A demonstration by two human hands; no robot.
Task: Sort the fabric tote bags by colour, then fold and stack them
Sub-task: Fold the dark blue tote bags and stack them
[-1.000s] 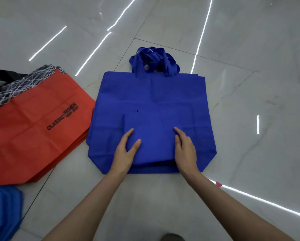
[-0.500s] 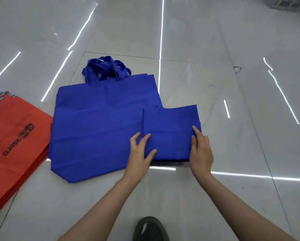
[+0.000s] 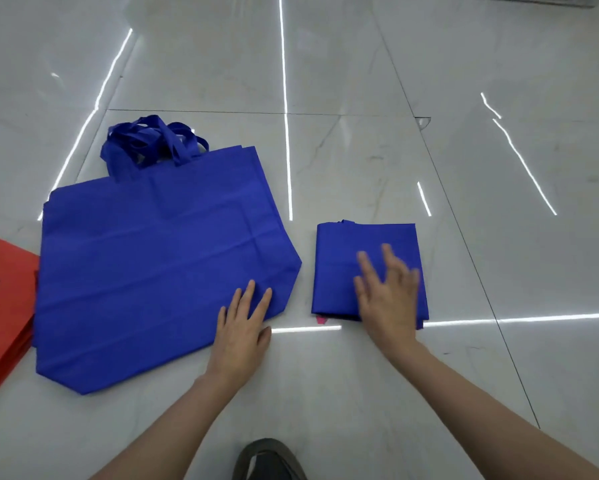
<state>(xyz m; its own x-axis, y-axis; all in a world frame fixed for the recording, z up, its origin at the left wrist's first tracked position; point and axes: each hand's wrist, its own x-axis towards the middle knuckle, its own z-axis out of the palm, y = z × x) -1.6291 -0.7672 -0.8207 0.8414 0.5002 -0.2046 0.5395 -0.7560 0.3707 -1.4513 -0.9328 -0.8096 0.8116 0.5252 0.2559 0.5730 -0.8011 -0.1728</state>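
White floor [image 3: 360,81] holds a blue bag stack [image 3: 145,265]; left hand [image 3: 242,327] lies flat on it, right hand [image 3: 388,299] spreads flat on a folded bag [image 3: 339,258].

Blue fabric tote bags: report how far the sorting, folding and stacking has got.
Done: colours lie apart, the orange-red fabric bags at left, the flat pile of blue fabric tote bags beside them; one folded blue fabric bag lies at right. In hand: the right hand, blurred, lies open on it; the left hand rests flat on the pile's near corner. Left: both piles are unfolded.
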